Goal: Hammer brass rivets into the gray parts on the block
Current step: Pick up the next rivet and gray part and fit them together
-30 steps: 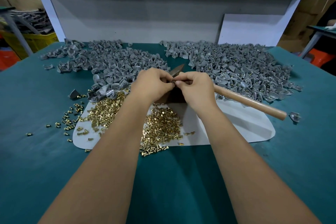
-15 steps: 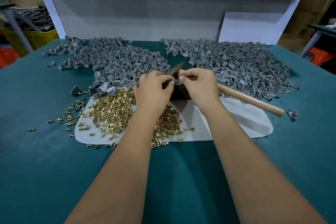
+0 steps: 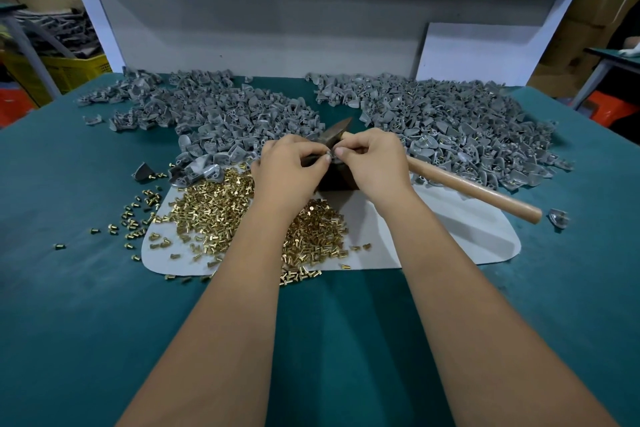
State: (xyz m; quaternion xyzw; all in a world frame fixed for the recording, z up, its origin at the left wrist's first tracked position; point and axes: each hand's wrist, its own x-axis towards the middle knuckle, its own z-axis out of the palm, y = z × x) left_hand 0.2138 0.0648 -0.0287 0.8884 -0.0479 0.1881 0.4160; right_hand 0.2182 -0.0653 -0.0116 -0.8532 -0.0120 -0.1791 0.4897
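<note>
Where both hands meet over the dark block (image 3: 337,178), I can't make out much: the left hand (image 3: 289,172) and right hand (image 3: 372,163) cover most of it, fingers curled, thumbs and forefingers pinching one small gray part (image 3: 331,153) between them at the block's top. Any rivet in that pinch is too small to tell. Hammer (image 3: 464,189) head mostly hidden behind the hands, only a dull metal wedge tip poking up and to the right; its smooth wooden handle runs long-axis down-right across the white mat (image 3: 450,239), butt end over the green table (image 3: 86,288). Brass rivets (image 3: 207,218), shiny short flanged pins, heaped on the mat's left, some spilled onto the felt-like table surface. Matte gray parts, curved shells with tube bosses, in two heaps: left pile (image 3: 214,111), right pile (image 3: 450,121), the latter showing brass specks.
</note>
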